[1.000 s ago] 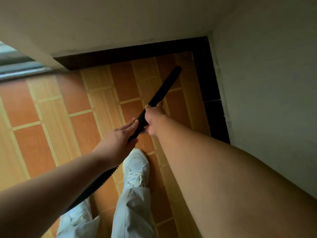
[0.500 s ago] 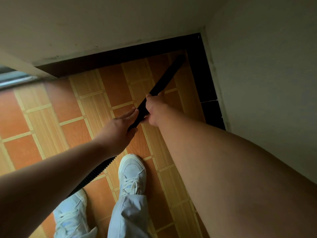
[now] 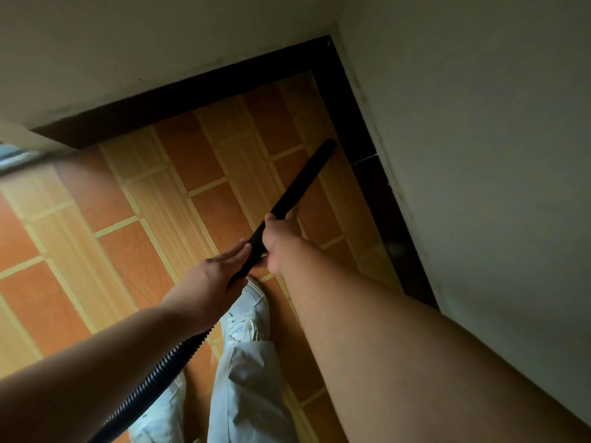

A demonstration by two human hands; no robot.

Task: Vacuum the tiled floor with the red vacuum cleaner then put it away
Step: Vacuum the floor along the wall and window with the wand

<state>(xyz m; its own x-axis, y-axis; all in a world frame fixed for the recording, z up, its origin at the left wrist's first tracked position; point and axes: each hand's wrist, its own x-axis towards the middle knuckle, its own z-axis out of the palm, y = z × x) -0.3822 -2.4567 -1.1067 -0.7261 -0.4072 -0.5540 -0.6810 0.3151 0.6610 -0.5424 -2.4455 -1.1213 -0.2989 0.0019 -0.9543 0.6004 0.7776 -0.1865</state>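
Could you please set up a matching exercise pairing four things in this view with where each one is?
Things:
1 vacuum wand
2 ribbed hose
3 white sneaker
4 dark border tiles

Places:
A along the foot of the walls
B gripped by the right hand
C emerging below the left hand
D planted on the orange floor tiles

Pairs: 1-B, 2-C, 3-D, 4-A

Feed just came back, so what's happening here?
A person is vacuuming the tiled floor. Both hands hold the black wand: the right hand in front, the left hand behind, with the ribbed hose trailing back from it. The wand's tip sits on the tiles beside the dark border along the right wall, near the corner.
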